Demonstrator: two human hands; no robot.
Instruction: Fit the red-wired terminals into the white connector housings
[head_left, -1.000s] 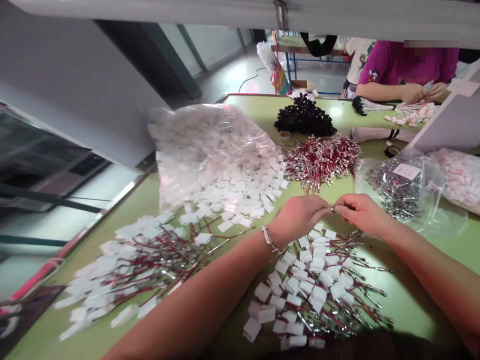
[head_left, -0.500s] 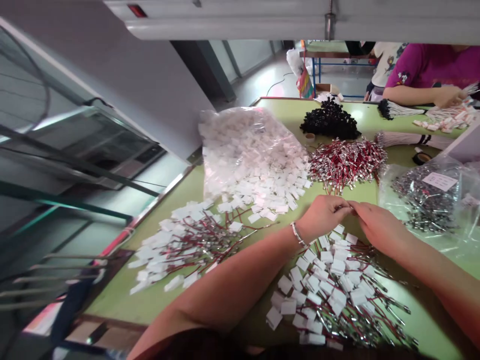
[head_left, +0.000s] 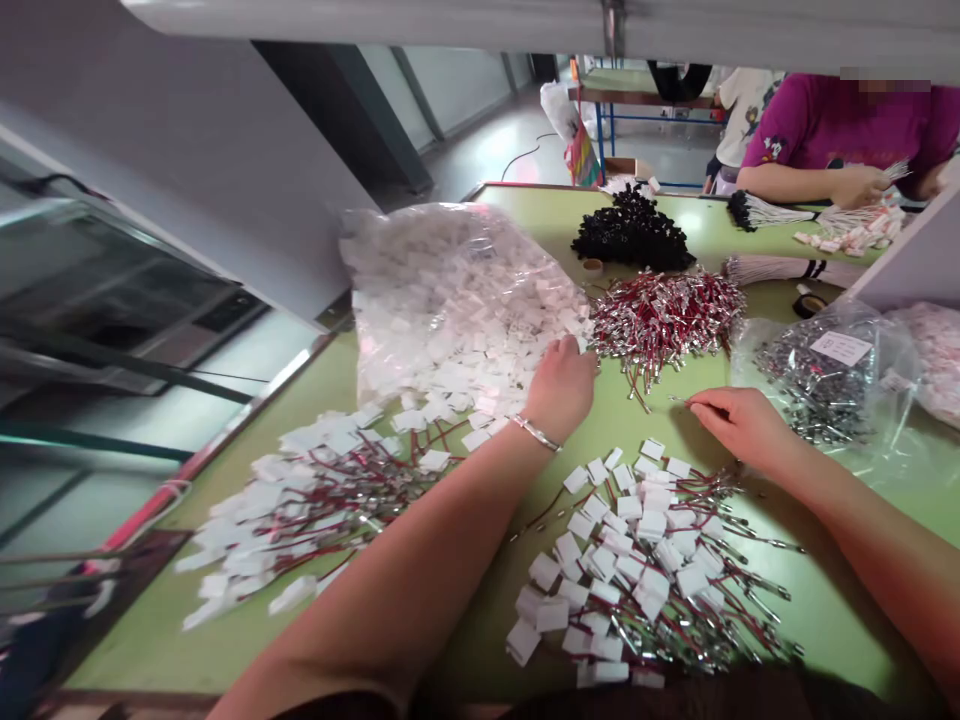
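My left hand (head_left: 562, 382), with a bracelet at the wrist, is at the right edge of the loose white connectors (head_left: 491, 370) spilling from a clear bag. Its fingers are curled; whatever they grip is hidden. My right hand (head_left: 739, 415) is pinched on a thin wire with a metal tip (head_left: 677, 399), above the green table (head_left: 637, 405). Behind both hands lies a heap of red wires with metal terminals (head_left: 667, 315). Nearer me is a pile of red wires with white connectors (head_left: 652, 560); a similar pile (head_left: 330, 490) lies at the left.
A black heap of small parts (head_left: 634, 235) lies at the back. A clear bag of metal parts (head_left: 814, 375) is at the right, with black tape (head_left: 810, 303) behind it. Across the table a person in purple (head_left: 832, 130) handles white wires. A white beam crosses the top.
My hands, together before, are now apart: the left has moved left to the white connectors. Another wired connector lies at the near pile's left edge. The view has shifted somewhat.
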